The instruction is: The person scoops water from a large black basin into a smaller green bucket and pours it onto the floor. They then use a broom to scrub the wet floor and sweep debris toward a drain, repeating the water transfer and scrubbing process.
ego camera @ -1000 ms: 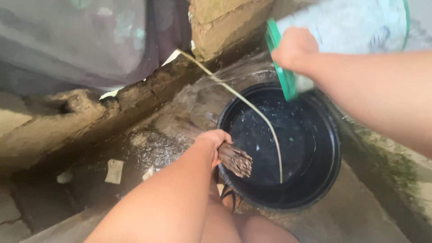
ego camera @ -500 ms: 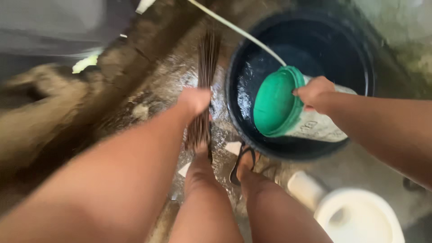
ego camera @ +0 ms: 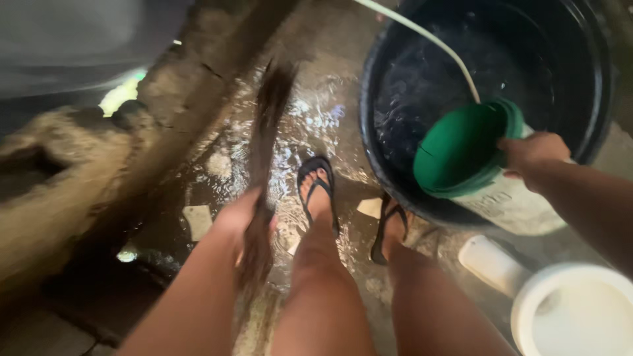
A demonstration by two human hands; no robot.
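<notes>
You are standing on a wet concrete floor (ego camera: 330,105) that glistens with pooled water, in a rough, dim washing corner. Along the left runs a raised, crumbling earthen ledge (ego camera: 72,171), with a grey sheet of fabric (ego camera: 72,39) hanging above it. A few pale flat scraps (ego camera: 198,221) lie on the floor near the ledge.

Your left hand (ego camera: 241,217) is closed round the lower part of a stick broom (ego camera: 264,151), a dark bundle of thin ribs. Its long axis runs nearly straight away from you, the handle end down by your thigh and the brushing end pointing up the frame toward the ledge, tilted slightly right. The bristles are blurred, so whether the tip touches the floor is hard to say.

Your feet, in black flip-flops (ego camera: 316,191), stand in the middle on the wet floor, just beside the big black tub (ego camera: 597,79) holding dark water. A thin pale hose (ego camera: 428,36) arcs into it from above.

Your right hand (ego camera: 531,155) grips the rim of a green-mouthed white pail (ego camera: 461,148), tipped on its side over the tub's near edge, its mouth facing left. At the lower right sits a white bowl-shaped fixture (ego camera: 573,310).
</notes>
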